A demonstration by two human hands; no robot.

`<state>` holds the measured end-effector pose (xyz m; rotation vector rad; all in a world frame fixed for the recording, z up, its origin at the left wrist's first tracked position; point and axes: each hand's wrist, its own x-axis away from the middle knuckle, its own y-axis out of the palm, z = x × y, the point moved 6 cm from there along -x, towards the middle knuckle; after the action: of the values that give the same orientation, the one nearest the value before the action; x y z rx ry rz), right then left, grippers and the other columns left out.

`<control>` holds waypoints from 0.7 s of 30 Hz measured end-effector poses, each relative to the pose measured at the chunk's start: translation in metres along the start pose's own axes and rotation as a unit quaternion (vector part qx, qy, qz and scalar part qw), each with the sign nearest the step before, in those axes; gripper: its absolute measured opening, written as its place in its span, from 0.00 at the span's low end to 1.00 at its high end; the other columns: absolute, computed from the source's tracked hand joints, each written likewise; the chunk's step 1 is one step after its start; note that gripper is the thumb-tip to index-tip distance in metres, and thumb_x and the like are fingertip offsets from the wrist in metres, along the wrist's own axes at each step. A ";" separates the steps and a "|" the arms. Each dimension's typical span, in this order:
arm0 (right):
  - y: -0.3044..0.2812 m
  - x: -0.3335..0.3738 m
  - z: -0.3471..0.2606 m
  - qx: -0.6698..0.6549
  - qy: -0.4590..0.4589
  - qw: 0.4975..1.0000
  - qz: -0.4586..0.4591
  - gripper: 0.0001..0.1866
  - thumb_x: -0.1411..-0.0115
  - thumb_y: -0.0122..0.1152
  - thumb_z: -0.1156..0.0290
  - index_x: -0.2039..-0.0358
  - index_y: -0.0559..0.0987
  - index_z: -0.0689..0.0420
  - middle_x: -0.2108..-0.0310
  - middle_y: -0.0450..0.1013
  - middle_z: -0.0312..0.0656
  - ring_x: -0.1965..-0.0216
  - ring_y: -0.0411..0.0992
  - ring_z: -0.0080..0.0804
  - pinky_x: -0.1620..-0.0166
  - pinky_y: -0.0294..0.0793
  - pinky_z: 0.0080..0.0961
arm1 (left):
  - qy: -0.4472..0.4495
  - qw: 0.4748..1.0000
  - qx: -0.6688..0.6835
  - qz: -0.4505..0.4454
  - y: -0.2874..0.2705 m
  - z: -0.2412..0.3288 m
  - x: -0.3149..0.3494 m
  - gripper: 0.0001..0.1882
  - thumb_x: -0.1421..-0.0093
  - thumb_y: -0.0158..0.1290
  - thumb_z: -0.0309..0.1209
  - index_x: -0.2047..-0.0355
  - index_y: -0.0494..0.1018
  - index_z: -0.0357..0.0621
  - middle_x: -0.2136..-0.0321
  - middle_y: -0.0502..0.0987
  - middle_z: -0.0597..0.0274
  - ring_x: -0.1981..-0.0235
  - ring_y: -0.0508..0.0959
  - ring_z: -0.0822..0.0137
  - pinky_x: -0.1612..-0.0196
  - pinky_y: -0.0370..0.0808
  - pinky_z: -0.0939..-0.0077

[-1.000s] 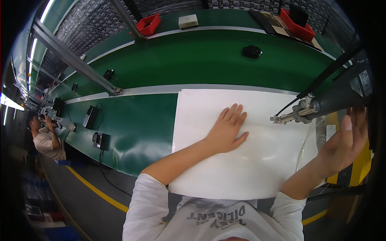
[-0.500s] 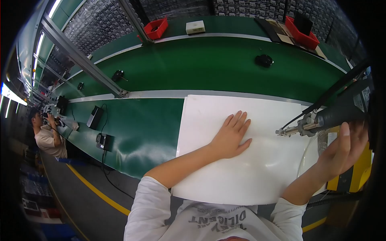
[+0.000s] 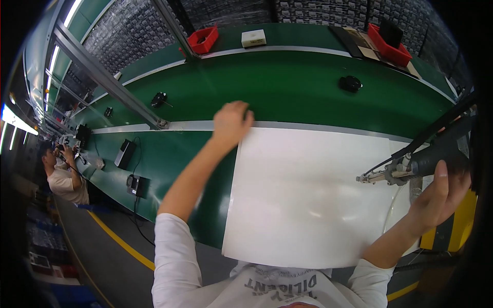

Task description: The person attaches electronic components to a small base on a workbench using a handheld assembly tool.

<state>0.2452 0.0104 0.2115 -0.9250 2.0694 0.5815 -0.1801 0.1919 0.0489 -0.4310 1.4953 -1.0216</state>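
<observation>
My left hand (image 3: pixel 232 123) is over the pale rail at the white sheet's (image 3: pixel 303 190) far left corner, beside the green belt. Its fingers are curled; a small dark patch shows by the fingertips, too unclear to name. On the right, my right hand (image 3: pixel 436 200) is curled against the lower side of a dark grey cylindrical tool (image 3: pixel 436 159). Some of its fingers are hidden behind the cylinder. The tool's metal nozzle (image 3: pixel 372 178) points left over the sheet.
Small black items (image 3: pixel 351 83) lie on the green belt (image 3: pixel 287 87). A metal post (image 3: pixel 113 82) slants down at left. Black boxes with cords (image 3: pixel 125 154) sit on the green table. Red bins (image 3: pixel 203 40) and a white box (image 3: pixel 253 38) line the far shelf. Another person (image 3: pixel 67 179) works at far left.
My left hand has left the sheet, moving far and left to the rail with its fingers curling. The right hand stays at the tool. The black items on the belt have shifted right.
</observation>
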 end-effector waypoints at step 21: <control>0.046 -0.012 0.015 0.121 -0.080 0.964 -0.222 0.25 0.41 0.49 0.63 0.45 0.72 0.61 0.42 0.67 0.63 0.42 0.70 0.49 0.36 0.61 0.47 | -0.093 0.881 -0.392 -0.249 -0.006 -0.272 -0.013 0.07 0.45 0.52 0.24 0.70 0.81 0.44 0.69 0.82 0.52 0.66 0.83 0.53 0.63 0.80 0.62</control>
<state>0.2214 0.0543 0.2166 -1.1110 1.6684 0.1538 -0.4326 0.2923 0.0343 -1.5133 1.6117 -0.6746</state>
